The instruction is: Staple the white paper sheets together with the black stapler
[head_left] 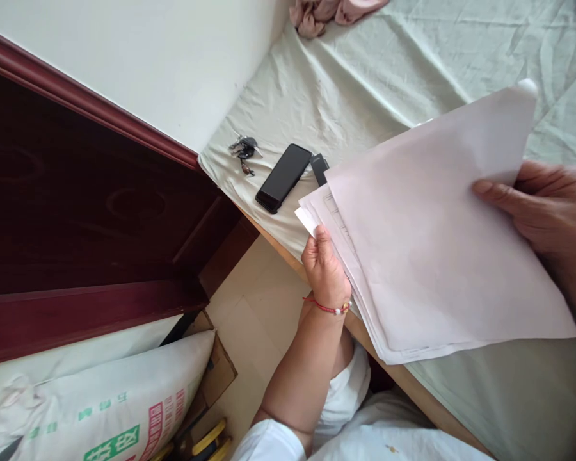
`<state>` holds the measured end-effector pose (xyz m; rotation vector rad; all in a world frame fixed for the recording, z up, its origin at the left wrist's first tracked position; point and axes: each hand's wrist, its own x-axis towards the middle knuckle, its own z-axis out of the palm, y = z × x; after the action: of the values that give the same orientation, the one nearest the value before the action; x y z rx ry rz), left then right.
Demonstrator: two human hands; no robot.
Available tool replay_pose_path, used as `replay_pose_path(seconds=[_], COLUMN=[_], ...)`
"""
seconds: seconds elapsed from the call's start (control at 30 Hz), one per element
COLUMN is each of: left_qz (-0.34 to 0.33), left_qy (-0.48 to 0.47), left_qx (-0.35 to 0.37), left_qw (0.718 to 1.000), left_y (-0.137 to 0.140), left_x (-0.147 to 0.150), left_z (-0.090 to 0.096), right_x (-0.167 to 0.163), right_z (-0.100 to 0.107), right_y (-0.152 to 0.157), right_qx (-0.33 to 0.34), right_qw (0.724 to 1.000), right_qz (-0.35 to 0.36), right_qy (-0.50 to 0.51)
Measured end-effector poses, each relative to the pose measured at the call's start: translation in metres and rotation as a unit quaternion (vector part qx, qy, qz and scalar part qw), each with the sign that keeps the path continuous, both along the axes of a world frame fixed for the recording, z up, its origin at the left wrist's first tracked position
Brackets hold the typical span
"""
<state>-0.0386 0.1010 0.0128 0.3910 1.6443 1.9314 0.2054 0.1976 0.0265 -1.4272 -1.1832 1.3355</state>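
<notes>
My left hand (325, 269), with a red string bracelet (331, 308) at the wrist, grips the left edge of a stack of paper sheets (436, 243), thumb on top. On the right, my right hand (552, 208) pinches the far edge of the top sheet between thumb and fingers, slightly blurred. The top sheet shows a blank face and lies a little off the ones beneath. Printed lines show on a sheet under it, near my left thumb. The stack is held above the bed's pale green sheet.
A black phone (284, 177), a small black device (319, 168) partly behind the papers, and keys (244, 151) lie on the green sheet (365, 83). Pink cloth (324, 14) is at the back. A dark red wooden panel (86, 192) and a white sack (125, 397) stand left.
</notes>
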Motion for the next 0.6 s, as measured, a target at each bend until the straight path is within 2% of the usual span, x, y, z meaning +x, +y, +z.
replay_pose_path(seconds=[0.13,0.23,0.6], left_qz=[0.019,0.024,-0.05], left_qy=[0.018,0.031,0.028], left_qx=[-0.016,-0.031,-0.021], left_qw=[1.0,0.999,0.998], left_y=[-0.0011,-0.0017,-0.0037], left_x=[-0.0018,-0.0017,0.0026], left_z=[-0.0032,-0.0032,0.0027], right_x=[-0.001,-0.0001,0.0042], right_z=[-0.0029,-0.0052,-0.0068], right_y=[0.0005,0.0016,0.0031], right_qx=[0.005,0.005,-0.022], right_qw=[1.0,1.0,0.998], right_qz=[-0.019,-0.002,0.026], right_qy=[0.015,0.031,0.042])
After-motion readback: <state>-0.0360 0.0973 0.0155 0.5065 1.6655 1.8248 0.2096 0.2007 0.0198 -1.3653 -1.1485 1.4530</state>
